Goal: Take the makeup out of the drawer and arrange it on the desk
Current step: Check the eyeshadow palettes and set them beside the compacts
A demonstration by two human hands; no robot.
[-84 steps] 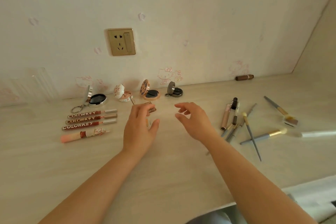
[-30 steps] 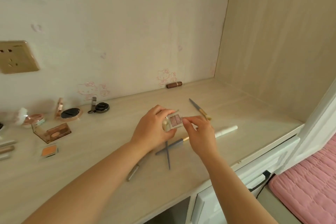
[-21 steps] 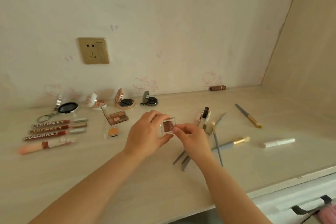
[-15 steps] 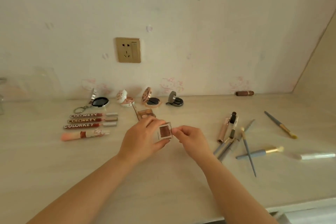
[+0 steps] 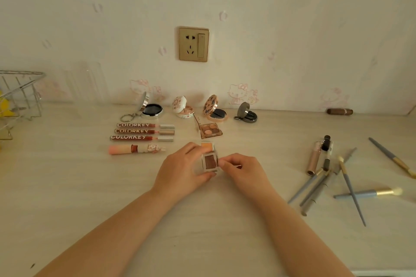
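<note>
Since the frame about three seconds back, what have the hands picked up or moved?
Both hands were empty then; now the left hand and right hand together hold a small brown eyeshadow pan, brought down just in front of the orange pan. The lip gloss tubes, open compacts and brushes lie as before.

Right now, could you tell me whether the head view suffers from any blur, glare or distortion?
Head view: soft, warm, dim light, no harsh glare; mild softness overall; wide-angle bending at the edges, seen on the wire basket; the small clear square brown eyeshadow case stays legible.
</note>
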